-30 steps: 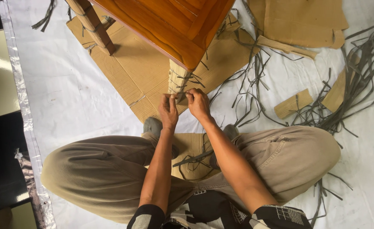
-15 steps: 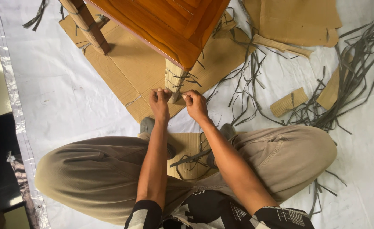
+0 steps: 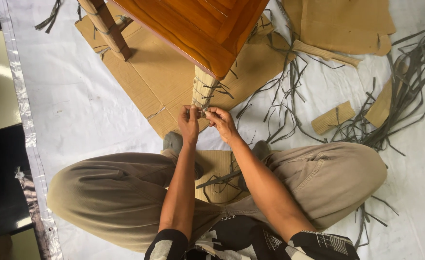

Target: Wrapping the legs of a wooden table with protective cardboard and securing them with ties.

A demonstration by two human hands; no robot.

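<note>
Both hands meet low on the wrapped table leg (image 3: 202,91): left hand (image 3: 189,124) and right hand (image 3: 221,123) pinched together on a grey strap (image 3: 203,113) tied around it. The orange wooden desk (image 3: 198,26) looms overhead, hiding the leg's upper part. Flat cardboard (image 3: 150,72) lies beneath on the white sheet (image 3: 73,106). Loose grey strips (image 3: 390,110) sprawl well off to the right, with cardboard offcuts (image 3: 333,117) among them.
</note>
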